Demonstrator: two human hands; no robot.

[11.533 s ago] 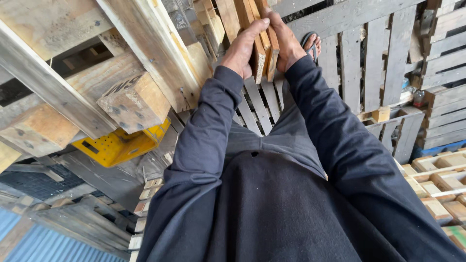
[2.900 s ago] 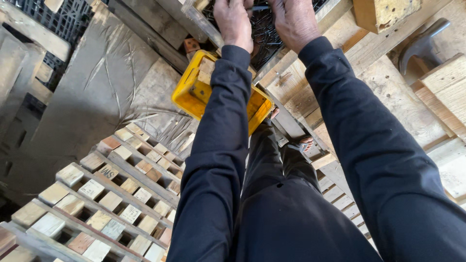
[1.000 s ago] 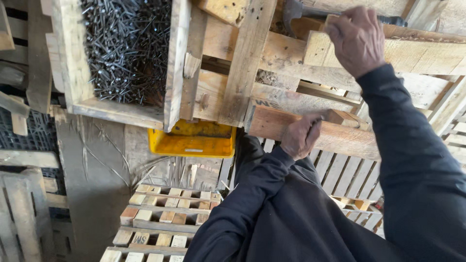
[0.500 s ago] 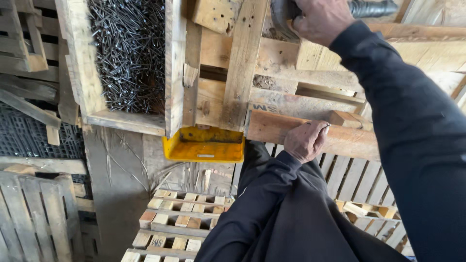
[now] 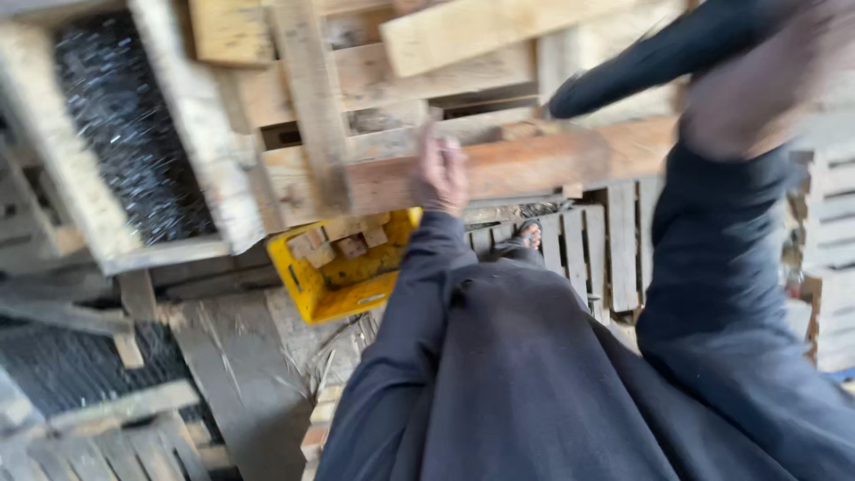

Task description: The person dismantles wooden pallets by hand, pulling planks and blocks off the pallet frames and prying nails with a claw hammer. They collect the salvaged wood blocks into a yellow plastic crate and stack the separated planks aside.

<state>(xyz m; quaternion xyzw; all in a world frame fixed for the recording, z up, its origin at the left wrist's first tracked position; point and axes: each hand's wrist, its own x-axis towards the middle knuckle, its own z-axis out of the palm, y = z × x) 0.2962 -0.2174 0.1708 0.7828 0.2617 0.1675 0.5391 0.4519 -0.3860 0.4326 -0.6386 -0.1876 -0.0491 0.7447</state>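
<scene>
My left hand (image 5: 439, 174) lies on a long reddish wooden plank (image 5: 552, 165), fingers curled over its upper edge, holding it against a stack of pale pallet boards (image 5: 312, 107). My right hand (image 5: 748, 98) is a motion-blurred smear at the upper right, above the plank's right end; what it holds is unreadable. A dark sleeve-like shape (image 5: 650, 58) stretches left from it. Just below my left hand stands a yellow plastic crate (image 5: 329, 298) with small wooden blocks (image 5: 343, 245) in it.
A wooden box full of dark nails (image 5: 125, 142) fills the upper left. Slatted pallets (image 5: 614, 249) lie on the floor under me, with my sandalled foot (image 5: 530, 236) on them. Loose boards and a black mesh (image 5: 53, 374) lie at the lower left.
The view has swung and blurred. My right hand has come down from the top edge toward the plank's right end. My left hand stays on the plank.
</scene>
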